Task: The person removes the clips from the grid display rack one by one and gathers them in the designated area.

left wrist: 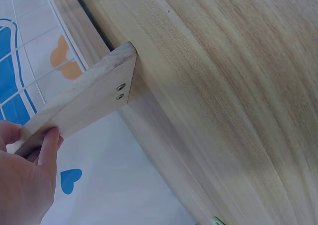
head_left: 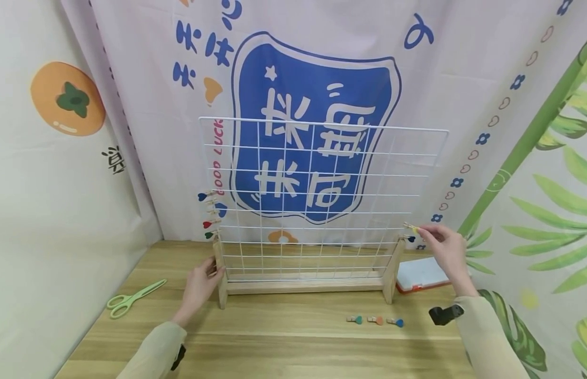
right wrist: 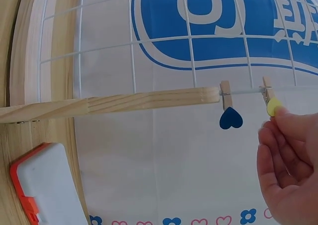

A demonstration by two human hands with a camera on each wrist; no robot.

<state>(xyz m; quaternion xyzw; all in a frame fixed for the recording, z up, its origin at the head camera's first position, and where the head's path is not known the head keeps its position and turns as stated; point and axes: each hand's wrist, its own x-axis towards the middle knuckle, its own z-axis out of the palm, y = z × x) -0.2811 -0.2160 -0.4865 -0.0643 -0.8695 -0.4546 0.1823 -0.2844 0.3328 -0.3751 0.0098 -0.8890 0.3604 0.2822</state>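
Observation:
A white wire grid [head_left: 312, 173] stands upright in a wooden stand [head_left: 307, 286]. At its right edge my right hand [head_left: 442, 247] pinches a wooden clothespin with a yellow heart [right wrist: 273, 106], its jaws at the edge wire. Just below it a clothespin with a dark blue heart [right wrist: 231, 117] is clipped on the same wire, by the top of the stand's right post [head_left: 393, 271]. My left hand [head_left: 200, 284] grips the left post [left wrist: 84, 93] between thumb and fingers. Several heart clothespins, a red one [head_left: 207, 225] among them, line the grid's left edge.
Three clothespins, with a green heart [head_left: 358, 319], an orange heart [head_left: 379, 320] and a blue heart [head_left: 398, 322], lie in front of the stand. Green scissors [head_left: 132, 299] lie at the left. A white and red case [head_left: 423, 273] lies behind the right post. A printed curtain hangs behind.

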